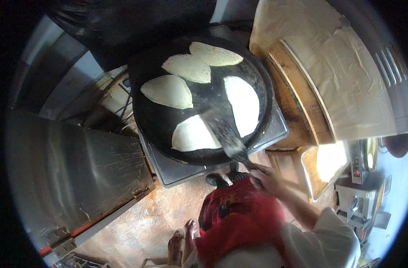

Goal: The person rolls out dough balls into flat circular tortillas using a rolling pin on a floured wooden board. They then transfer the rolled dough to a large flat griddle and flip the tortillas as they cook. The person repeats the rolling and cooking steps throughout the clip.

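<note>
In my right hand is the handle of a metal spatula, its blade blurred over a large round black griddle. Against the blade's left side lies a pale half-moon flatbread. A whiter half-moon flatbread rests right of the blade. Farther back on the griddle are several more folded flatbreads, some lightly speckled: one at the left, one in the middle and one at the top. My left hand hangs low beside my red apron; what its fingers do is unclear.
A stainless steel surface stands at the left. On the right are a wooden board and a cloth-covered surface. Lower right, a tray holds something white. Cables run left of the griddle.
</note>
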{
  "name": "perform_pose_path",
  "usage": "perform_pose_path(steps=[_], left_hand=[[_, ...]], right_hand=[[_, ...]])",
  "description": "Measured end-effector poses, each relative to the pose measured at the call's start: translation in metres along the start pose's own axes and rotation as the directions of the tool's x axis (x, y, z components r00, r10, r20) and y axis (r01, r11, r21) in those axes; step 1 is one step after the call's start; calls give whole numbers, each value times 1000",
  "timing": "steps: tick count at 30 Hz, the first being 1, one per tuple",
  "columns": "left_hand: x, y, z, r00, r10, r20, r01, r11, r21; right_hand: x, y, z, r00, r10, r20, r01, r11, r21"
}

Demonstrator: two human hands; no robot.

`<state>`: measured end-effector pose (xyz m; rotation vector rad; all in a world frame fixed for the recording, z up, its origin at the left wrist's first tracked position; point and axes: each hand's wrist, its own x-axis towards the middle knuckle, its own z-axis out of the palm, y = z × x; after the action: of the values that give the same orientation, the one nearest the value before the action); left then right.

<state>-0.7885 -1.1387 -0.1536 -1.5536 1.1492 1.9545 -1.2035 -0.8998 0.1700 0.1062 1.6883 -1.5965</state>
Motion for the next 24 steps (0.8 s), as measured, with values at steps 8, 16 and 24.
perform_pose_path(steps=[8,16,24], left_hand=[[37,59,9,997,62,38,-70,961,267],[81,138,-27,990,63,129,-118,866,486],[93,164,-72,989,115,88,-142,894,425]], right_hand=[[-98,-17,-31,877,475,73,-461,787,410],[-68,-61,39,977,-210,-34,166,851,-499],[-41,-46,102,851,-404,-335,49,697,-715]])
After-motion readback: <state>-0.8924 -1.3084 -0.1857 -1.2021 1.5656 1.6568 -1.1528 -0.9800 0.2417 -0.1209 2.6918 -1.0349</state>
